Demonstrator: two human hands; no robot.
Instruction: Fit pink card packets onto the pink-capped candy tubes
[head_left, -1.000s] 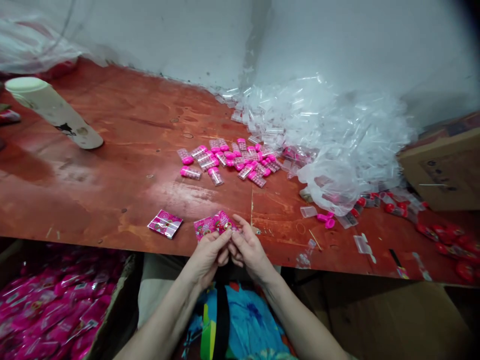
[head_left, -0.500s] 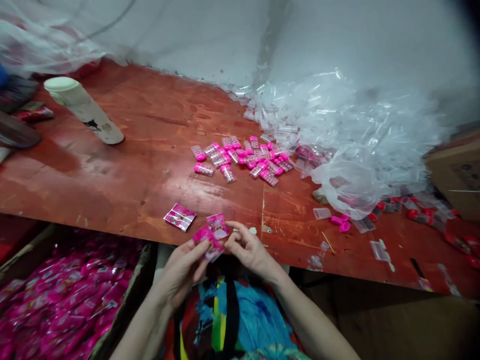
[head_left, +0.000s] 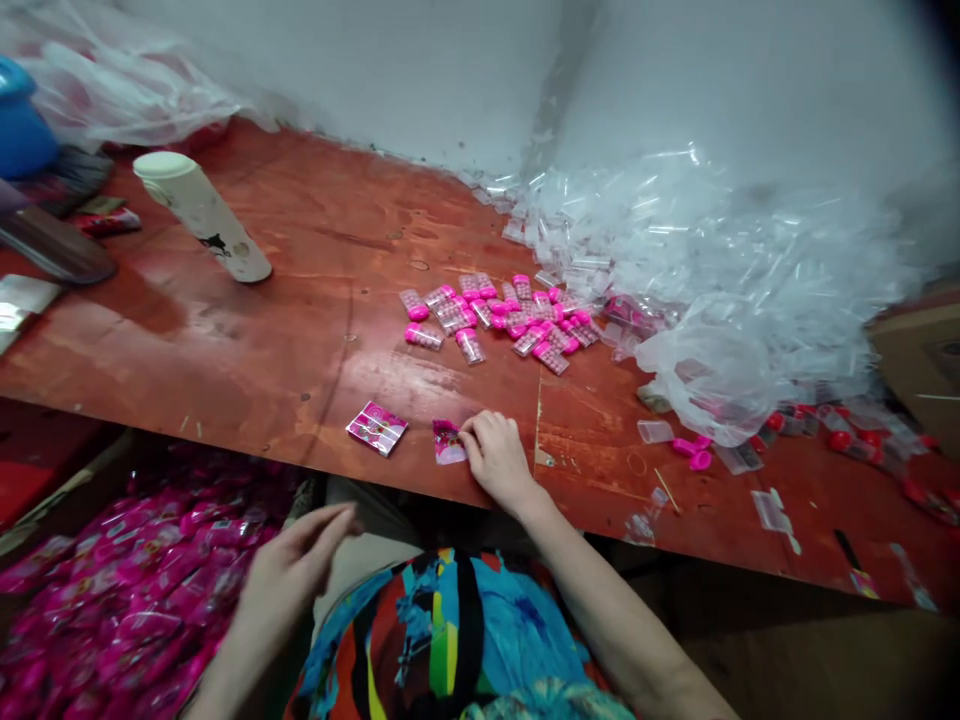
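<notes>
My right hand point(head_left: 495, 455) rests at the table's front edge. Its fingertips are closed on the right edge of a small pink printed wrapper point(head_left: 448, 443) lying on the tabletop. To the left of that lies a glossy pink printed stack of flat wrappers point(head_left: 377, 428). My left hand point(head_left: 300, 560), somewhat blurred, hovers near the right side of an open box point(head_left: 67, 490). Its fingers are stretched out, and I see nothing in them. Many filled pink packets point(head_left: 142, 590) heap up inside the box.
Clear tubes with pink caps and small balls point(head_left: 495, 315) lie mid-table. A big pile of clear plastic tubes point(head_left: 675, 230) and a plastic bag point(head_left: 705, 370) cover the right back. A white bottle point(head_left: 206, 220) stands left. Pink caps point(head_left: 691, 450) and a thin stick point(head_left: 666, 490) lie right.
My left hand has moved left and down toward the box, and the pink packet it held is no longer in it. My right hand has come down onto the wrapper on the table.
</notes>
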